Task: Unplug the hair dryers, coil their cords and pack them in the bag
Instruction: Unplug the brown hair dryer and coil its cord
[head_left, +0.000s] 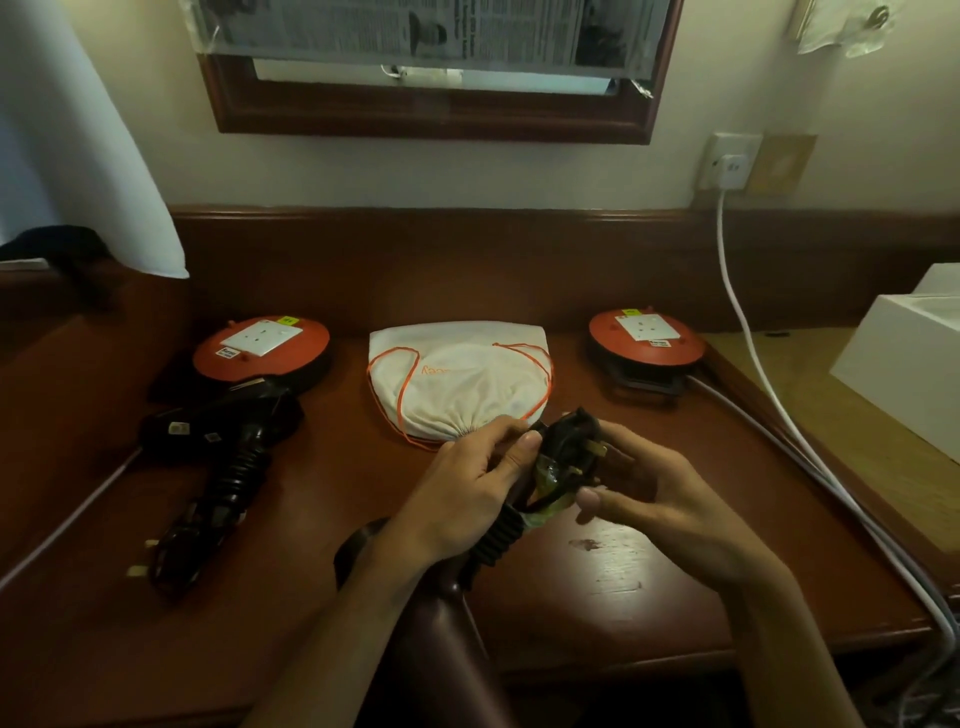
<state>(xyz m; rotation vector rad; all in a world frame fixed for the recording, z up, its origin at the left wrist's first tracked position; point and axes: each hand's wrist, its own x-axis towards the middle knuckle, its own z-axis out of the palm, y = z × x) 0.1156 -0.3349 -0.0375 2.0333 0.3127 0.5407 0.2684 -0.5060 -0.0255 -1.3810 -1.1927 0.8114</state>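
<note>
At lower centre of the frame, the left hand (467, 488) wraps its grip around the ribbed handle of the second hair dryer (493, 540), while the right hand (639, 493) pinches the coiled black cord and its plug (571, 441), prongs showing, between thumb and fingers. The first hair dryer (223, 431) lies at left of the worktop (597, 597), its cord bundled near its handle and its plug (150, 556) loose beside it. The drawstring bag (457, 379) lies flat at centre, its mouth gathered shut toward the hands.

The loose coil could spring open if the right thumb lifts before the end is tucked, since nothing I can see binds it. The bag's puckered mouth has to be pulled wide first; pushing a dryer in one-handed could snag the orange drawstring (400, 384) or drag the bag across the worktop. The dryer's body hangs past the worktop edge, so a slackened left grip could drop it.

Writing: orange letters on the bag begin "Ran", the rest hidden in a fold. Stickers on the two red cable reels (262, 348) (647, 332) are too blurred to read.
</note>
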